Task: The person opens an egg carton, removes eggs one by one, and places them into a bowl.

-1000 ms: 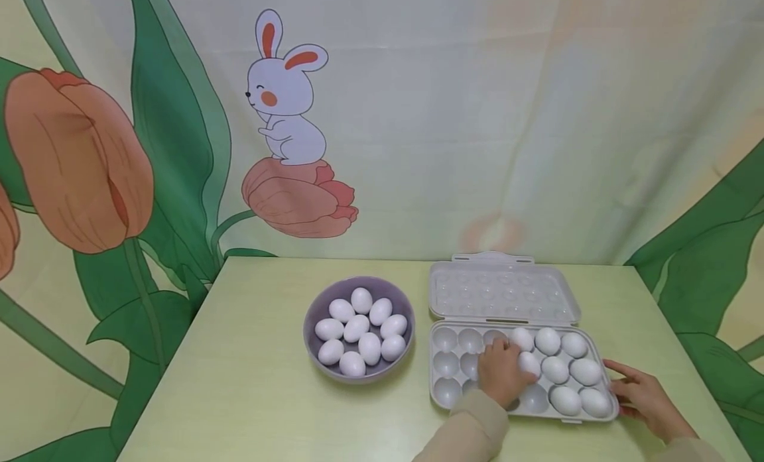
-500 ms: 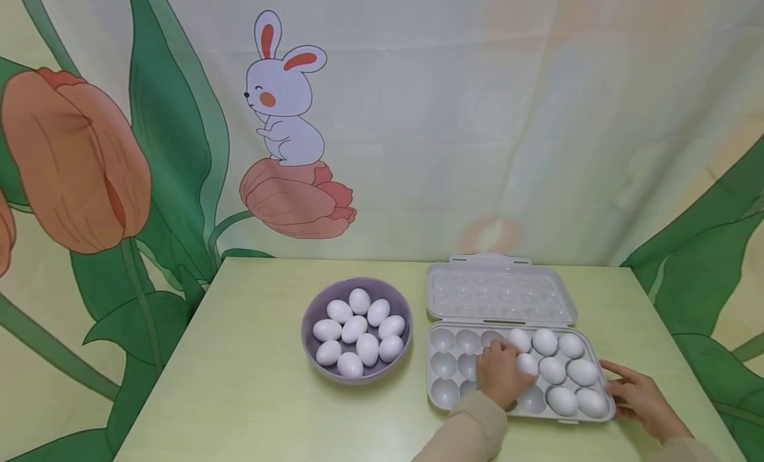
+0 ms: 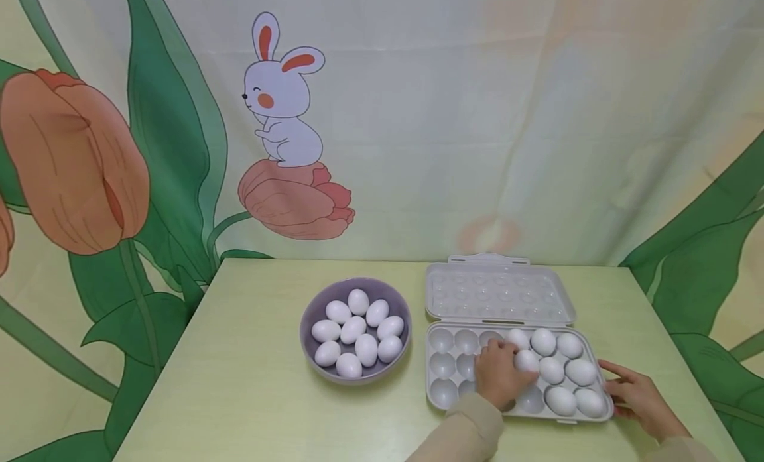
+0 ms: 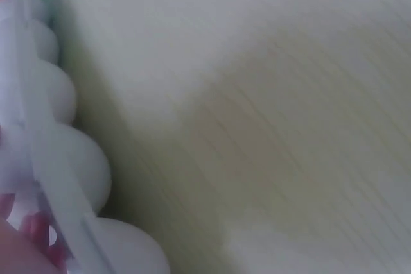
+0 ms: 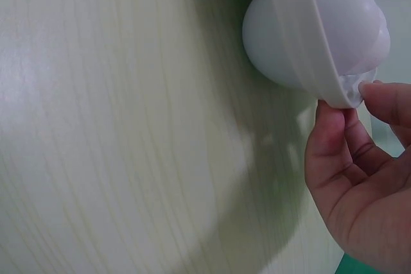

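Observation:
In the head view, my left hand point(image 3: 500, 374) reaches over the middle of the grey egg tray point(image 3: 537, 415), fingers and thumb round a white egg point(image 3: 526, 361) in the middle row. The tray's right half bears several more eggs point(image 3: 561, 401), while hollows point(image 3: 443, 364) on the left stand bare. Its clear lid point(image 3: 501, 293) lies folded back behind it. At the right end, my right hand point(image 3: 640, 397) grips the tray's edge. The right wrist view has its thumb on top and fingers beneath the rim point(image 5: 308, 43). The left wrist view catches only a blurred part of the left hand point(image 4: 19, 251).
Left of the tray stands a purple bowl point(image 3: 304, 346) with several white eggs point(image 3: 353, 330) in it. All sits on a pale wooden table point(image 3: 251, 396). Behind hangs a curtain point(image 3: 412, 150) printed with a rabbit and tulips.
The head view has drifted slightly, so everything sits a little further left. Both hands keep nearly the same places on the tray and egg.

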Demonstrator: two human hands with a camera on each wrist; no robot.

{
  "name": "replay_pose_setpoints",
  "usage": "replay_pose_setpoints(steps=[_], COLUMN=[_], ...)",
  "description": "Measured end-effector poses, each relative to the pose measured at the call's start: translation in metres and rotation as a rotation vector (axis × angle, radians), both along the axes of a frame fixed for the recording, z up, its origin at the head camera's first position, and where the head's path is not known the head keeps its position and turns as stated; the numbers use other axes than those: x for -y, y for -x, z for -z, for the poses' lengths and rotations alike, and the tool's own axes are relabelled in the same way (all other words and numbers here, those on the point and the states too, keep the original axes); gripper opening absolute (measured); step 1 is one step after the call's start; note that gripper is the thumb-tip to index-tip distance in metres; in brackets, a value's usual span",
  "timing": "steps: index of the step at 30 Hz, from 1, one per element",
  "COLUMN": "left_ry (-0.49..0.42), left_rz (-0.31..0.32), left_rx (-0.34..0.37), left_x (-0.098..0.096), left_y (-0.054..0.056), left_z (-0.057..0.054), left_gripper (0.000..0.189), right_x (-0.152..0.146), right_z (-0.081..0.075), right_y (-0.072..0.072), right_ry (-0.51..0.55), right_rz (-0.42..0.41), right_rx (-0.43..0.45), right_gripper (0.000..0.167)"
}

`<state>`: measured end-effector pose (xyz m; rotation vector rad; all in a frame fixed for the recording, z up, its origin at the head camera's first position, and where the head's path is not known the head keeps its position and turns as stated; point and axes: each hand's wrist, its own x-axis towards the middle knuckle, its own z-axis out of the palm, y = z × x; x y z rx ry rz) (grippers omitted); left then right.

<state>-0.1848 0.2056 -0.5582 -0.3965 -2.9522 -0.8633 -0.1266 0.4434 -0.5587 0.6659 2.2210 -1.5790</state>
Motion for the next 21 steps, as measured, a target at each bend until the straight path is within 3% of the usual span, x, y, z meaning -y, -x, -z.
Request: replay_pose_setpoints(steps=[5, 9, 16, 21], left_ry=[-0.236, -0.360, -0.302, -0.253], left_rz=[0.031, 0.068, 0.172, 0.238], left_rx=[0.138, 0.249, 0.336, 0.373], left_x=[0.006, 0.016, 0.040, 0.062], left_y=[0.010, 0.020, 0.047, 0.074], left_z=[-0.002, -0.013, -0.041, -0.070], left_gripper=[0.037, 0.029, 0.026, 0.027], right_x=[0.001, 0.001, 0.001, 0.000], right_z=[-0.001, 0.000, 0.000, -0.001], right_y=[0.001, 0.001, 0.001, 0.001], right_ry=[0.002, 0.006, 0.009, 0.014], right_rz=[-0.005, 0.000, -0.003, 0.001], right_rx=[0.005, 0.005, 0.000, 0.005], right_gripper=[0.060, 0.059, 0.059, 0.060])
